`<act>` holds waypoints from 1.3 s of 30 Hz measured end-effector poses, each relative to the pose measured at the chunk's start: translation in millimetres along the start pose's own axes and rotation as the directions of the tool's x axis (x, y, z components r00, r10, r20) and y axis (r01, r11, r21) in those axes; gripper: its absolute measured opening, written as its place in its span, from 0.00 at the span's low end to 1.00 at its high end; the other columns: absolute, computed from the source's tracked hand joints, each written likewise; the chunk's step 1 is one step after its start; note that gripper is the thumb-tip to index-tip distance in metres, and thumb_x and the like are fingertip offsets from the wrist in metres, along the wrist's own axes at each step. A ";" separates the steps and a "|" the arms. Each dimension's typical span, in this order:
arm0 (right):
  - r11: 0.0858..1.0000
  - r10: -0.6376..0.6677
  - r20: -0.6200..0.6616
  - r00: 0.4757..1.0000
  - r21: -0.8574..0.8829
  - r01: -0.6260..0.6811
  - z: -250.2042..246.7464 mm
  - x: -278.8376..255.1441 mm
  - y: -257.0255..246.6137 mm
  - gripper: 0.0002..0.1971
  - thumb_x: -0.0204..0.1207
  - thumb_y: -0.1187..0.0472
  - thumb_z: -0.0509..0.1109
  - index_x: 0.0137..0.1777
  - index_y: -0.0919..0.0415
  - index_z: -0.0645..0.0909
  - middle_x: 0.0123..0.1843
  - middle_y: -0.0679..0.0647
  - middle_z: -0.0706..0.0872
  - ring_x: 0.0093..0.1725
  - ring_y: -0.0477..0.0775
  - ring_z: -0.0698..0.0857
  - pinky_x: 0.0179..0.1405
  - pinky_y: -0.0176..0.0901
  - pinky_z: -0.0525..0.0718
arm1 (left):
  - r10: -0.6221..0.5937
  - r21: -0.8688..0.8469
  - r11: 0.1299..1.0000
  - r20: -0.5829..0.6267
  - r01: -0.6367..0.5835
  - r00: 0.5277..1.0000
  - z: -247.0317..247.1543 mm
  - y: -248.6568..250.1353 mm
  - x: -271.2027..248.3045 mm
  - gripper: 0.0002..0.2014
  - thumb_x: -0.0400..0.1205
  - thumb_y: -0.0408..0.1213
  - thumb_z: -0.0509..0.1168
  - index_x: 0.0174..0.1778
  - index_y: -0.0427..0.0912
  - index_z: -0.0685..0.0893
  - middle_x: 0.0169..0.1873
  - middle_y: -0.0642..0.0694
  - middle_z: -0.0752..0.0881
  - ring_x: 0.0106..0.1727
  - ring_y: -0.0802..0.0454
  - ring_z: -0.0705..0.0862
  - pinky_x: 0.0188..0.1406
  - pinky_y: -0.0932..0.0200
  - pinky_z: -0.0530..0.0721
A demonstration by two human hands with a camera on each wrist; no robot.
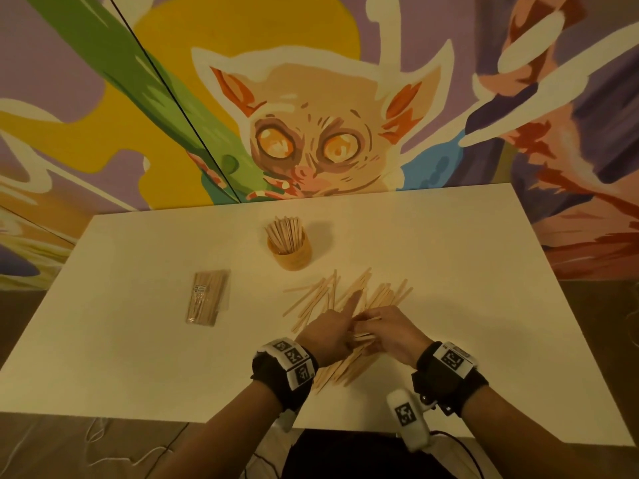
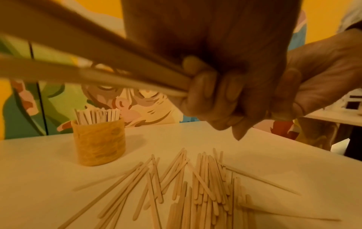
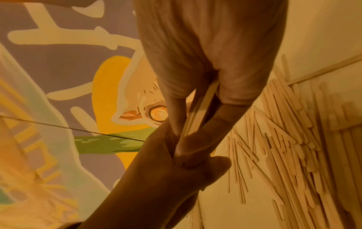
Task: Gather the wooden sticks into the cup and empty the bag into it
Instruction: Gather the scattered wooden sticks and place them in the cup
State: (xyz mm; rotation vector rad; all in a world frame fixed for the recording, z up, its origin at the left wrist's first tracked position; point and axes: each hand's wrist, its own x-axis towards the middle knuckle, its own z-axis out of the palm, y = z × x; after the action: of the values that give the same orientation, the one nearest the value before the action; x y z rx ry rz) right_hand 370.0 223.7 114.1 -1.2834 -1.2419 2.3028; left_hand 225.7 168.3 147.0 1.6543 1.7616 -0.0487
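Observation:
A round wooden cup point(image 1: 292, 252) point(image 2: 99, 145) stands at mid-table, packed with upright sticks. A clear bag point(image 1: 206, 299) of sticks lies flat to its left. Loose wooden sticks point(image 1: 325, 299) point(image 2: 195, 186) point(image 3: 293, 139) are fanned out on the table in front of the cup. Above this pile my two hands meet. My left hand point(image 1: 332, 335) point(image 2: 215, 96) curls round a bundle of sticks point(image 2: 117, 72), its index finger pointing forward. My right hand point(image 1: 390, 331) point(image 3: 195, 100) pinches the same bundle point(image 3: 197, 111) from the other side.
The white table point(image 1: 484, 271) backs onto a painted mural wall. Its near edge runs just below my wrists. Cables hang below that edge by my lap.

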 end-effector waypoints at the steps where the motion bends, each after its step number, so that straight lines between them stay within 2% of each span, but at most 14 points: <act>1: 1.000 -0.001 0.011 1.000 0.010 0.001 -0.6 1.6 2.5 0.10 0.77 0.70 0.73 0.55 0.74 0.86 0.51 0.70 0.91 0.47 0.65 0.92 0.42 0.50 0.90 | 0.018 0.011 1.000 -0.002 -0.018 1.000 -0.2 0.6 0.1 0.48 0.79 0.34 0.67 0.85 0.52 0.38 0.40 0.40 0.84 0.34 0.47 0.79 0.32 0.55 0.76; 3: 0.999 -0.014 0.012 1.000 0.047 0.013 -2.4 5.0 7.3 0.10 0.75 0.72 0.74 0.54 0.77 0.87 0.51 0.74 0.90 0.51 0.71 0.90 0.54 0.59 0.87 | 0.034 0.010 0.999 -0.018 -0.034 0.999 1.2 -0.8 1.6 0.47 0.80 0.34 0.66 0.85 0.51 0.40 0.39 0.40 0.84 0.34 0.48 0.79 0.32 0.54 0.77; 4: 0.998 -0.022 0.002 1.000 0.063 0.022 -3.0 6.6 9.2 0.09 0.74 0.73 0.75 0.52 0.77 0.87 0.51 0.75 0.89 0.51 0.71 0.90 0.54 0.58 0.87 | 0.036 0.005 0.999 -0.028 -0.036 0.999 2.6 -2.4 2.9 0.46 0.79 0.35 0.67 0.85 0.51 0.42 0.40 0.39 0.86 0.35 0.46 0.81 0.33 0.53 0.79; 8: 0.995 -0.045 -0.030 0.999 0.087 0.047 -4.2 8.7 13.1 0.10 0.70 0.72 0.78 0.50 0.78 0.88 0.49 0.77 0.89 0.44 0.67 0.90 0.42 0.46 0.88 | 0.020 -0.031 0.999 -0.054 -0.022 0.998 3.8 -9.9 4.3 0.35 0.78 0.43 0.70 0.80 0.51 0.63 0.49 0.39 0.89 0.48 0.41 0.88 0.45 0.48 0.87; 12: 0.981 0.006 -0.074 0.997 0.193 0.008 -9.5 7.6 13.9 0.11 0.70 0.74 0.77 0.51 0.79 0.87 0.43 0.70 0.89 0.38 0.62 0.90 0.34 0.40 0.87 | -0.052 0.064 0.996 -0.060 0.055 0.997 0.1 -27.0 -2.1 0.23 0.76 0.53 0.71 0.66 0.53 0.79 0.53 0.45 0.86 0.52 0.46 0.84 0.43 0.55 0.79; 14: 0.976 0.013 -0.081 0.997 0.216 0.005 -8.6 7.2 14.3 0.13 0.71 0.74 0.77 0.53 0.81 0.85 0.42 0.68 0.89 0.36 0.59 0.89 0.34 0.39 0.87 | -0.098 0.115 0.987 -0.091 0.108 0.991 -0.6 -30.8 -6.3 0.19 0.77 0.57 0.68 0.59 0.51 0.83 0.49 0.48 0.86 0.51 0.48 0.83 0.41 0.56 0.76; 18: 0.995 -0.008 -0.199 0.980 0.099 0.029 5.6 6.9 14.5 0.14 0.73 0.65 0.79 0.50 0.78 0.86 0.36 0.63 0.89 0.28 0.55 0.87 0.24 0.40 0.82 | -0.162 0.145 0.974 -0.081 0.172 0.983 7.8 -27.9 -4.5 0.15 0.79 0.55 0.67 0.46 0.47 0.84 0.39 0.50 0.82 0.42 0.51 0.80 0.37 0.56 0.74; 22: 0.993 -0.114 -0.322 0.940 -0.029 0.110 13.9 8.3 18.0 0.18 0.69 0.59 0.83 0.41 0.76 0.84 0.31 0.65 0.89 0.21 0.57 0.85 0.21 0.43 0.79 | -0.215 0.176 0.959 -0.062 0.223 0.975 14.7 -24.5 -0.4 0.17 0.79 0.56 0.65 0.49 0.45 0.84 0.44 0.46 0.84 0.43 0.49 0.81 0.37 0.54 0.76; 26: 0.992 -0.124 -0.295 0.947 -0.012 0.127 17.9 5.2 18.4 0.17 0.67 0.57 0.84 0.40 0.72 0.84 0.33 0.65 0.90 0.26 0.61 0.89 0.20 0.41 0.81 | -0.280 0.247 0.927 -0.048 0.283 0.959 13.9 -19.5 -0.6 0.17 0.80 0.54 0.63 0.51 0.42 0.84 0.42 0.46 0.82 0.41 0.48 0.81 0.38 0.54 0.78; 29: 0.987 -0.157 -0.339 0.928 -0.034 0.155 19.0 5.5 20.8 0.16 0.67 0.59 0.84 0.35 0.69 0.82 0.25 0.61 0.85 0.20 0.58 0.84 0.18 0.40 0.79 | -0.288 0.247 0.926 -0.033 0.287 0.957 14.1 -15.1 0.3 0.16 0.80 0.52 0.62 0.49 0.42 0.84 0.43 0.46 0.84 0.44 0.46 0.84 0.43 0.52 0.83; 32: 0.980 -0.199 -0.394 0.897 -0.065 0.189 15.1 8.3 23.0 0.17 0.69 0.60 0.83 0.32 0.68 0.79 0.22 0.60 0.74 0.12 0.50 0.74 0.13 0.36 0.70 | -0.248 0.150 0.958 -0.004 0.246 0.969 13.8 -11.1 -2.0 0.16 0.78 0.54 0.65 0.50 0.44 0.83 0.42 0.47 0.83 0.44 0.47 0.83 0.40 0.53 0.80; 35: 0.980 -0.194 -0.402 0.895 -0.034 0.197 8.6 8.9 22.0 0.18 0.70 0.59 0.82 0.30 0.69 0.78 0.19 0.59 0.72 0.11 0.49 0.69 0.13 0.35 0.66 | -0.188 0.015 0.982 0.015 0.188 0.982 8.7 -16.8 -7.5 0.19 0.76 0.57 0.70 0.54 0.47 0.82 0.45 0.47 0.86 0.42 0.50 0.83 0.39 0.52 0.82; 37: 0.981 -0.165 -0.425 0.890 0.024 0.193 1.3 9.3 22.3 0.19 0.70 0.59 0.82 0.27 0.68 0.77 0.16 0.56 0.74 0.12 0.49 0.69 0.13 0.36 0.66 | -0.164 -0.189 0.968 0.009 0.163 0.986 2.1 -27.7 -13.7 0.18 0.74 0.57 0.73 0.51 0.48 0.83 0.40 0.48 0.86 0.34 0.53 0.84 0.33 0.53 0.84; 39: 0.975 -0.143 -0.455 0.879 0.088 0.204 -3.9 9.9 23.3 0.18 0.71 0.59 0.81 0.27 0.66 0.78 0.18 0.56 0.76 0.14 0.50 0.70 0.14 0.36 0.68 | -0.170 -0.492 0.860 -0.035 0.131 0.985 -1.4 -37.3 -20.9 0.16 0.76 0.53 0.73 0.49 0.45 0.86 0.36 0.46 0.87 0.26 0.53 0.84 0.21 0.59 0.79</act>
State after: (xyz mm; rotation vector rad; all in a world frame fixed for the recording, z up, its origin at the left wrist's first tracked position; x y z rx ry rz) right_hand 371.7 217.0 89.4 -1.4745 -0.9797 1.7913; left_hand 190.6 144.3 142.6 1.1611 1.7726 0.3685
